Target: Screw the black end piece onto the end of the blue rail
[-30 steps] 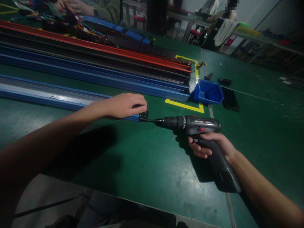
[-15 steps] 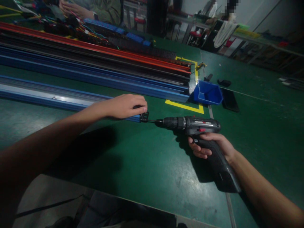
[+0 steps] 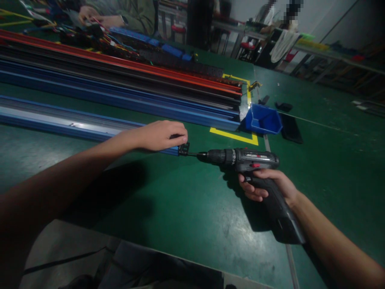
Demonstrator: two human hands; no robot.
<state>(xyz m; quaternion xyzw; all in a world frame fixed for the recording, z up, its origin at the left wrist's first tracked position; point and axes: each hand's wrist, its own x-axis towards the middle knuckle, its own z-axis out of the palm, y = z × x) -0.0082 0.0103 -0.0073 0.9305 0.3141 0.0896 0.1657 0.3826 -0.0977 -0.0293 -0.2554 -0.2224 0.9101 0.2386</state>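
Note:
My right hand (image 3: 264, 184) is wrapped round the grip of a black power drill (image 3: 255, 159), which points left. Its long bit (image 3: 194, 154) reaches a small black bracket (image 3: 183, 149) at the right end of a blue and silver rail (image 3: 60, 120). Over that end lies my left hand (image 3: 164, 135), fingers curled down and closed on the rail beside the bracket. The bit's tip is hidden at the bracket.
Long blue, black and red profiles (image 3: 120, 90) lie behind the rail. A blue bin (image 3: 265, 119) and a dark flat object (image 3: 291, 128) are at the right. Another person's hands (image 3: 100, 19) are among wires at the back left. The green table's (image 3: 180, 212) near edge runs below.
My hands, the drill and the rail look almost still. At the back left, the other person's hands have shifted slightly.

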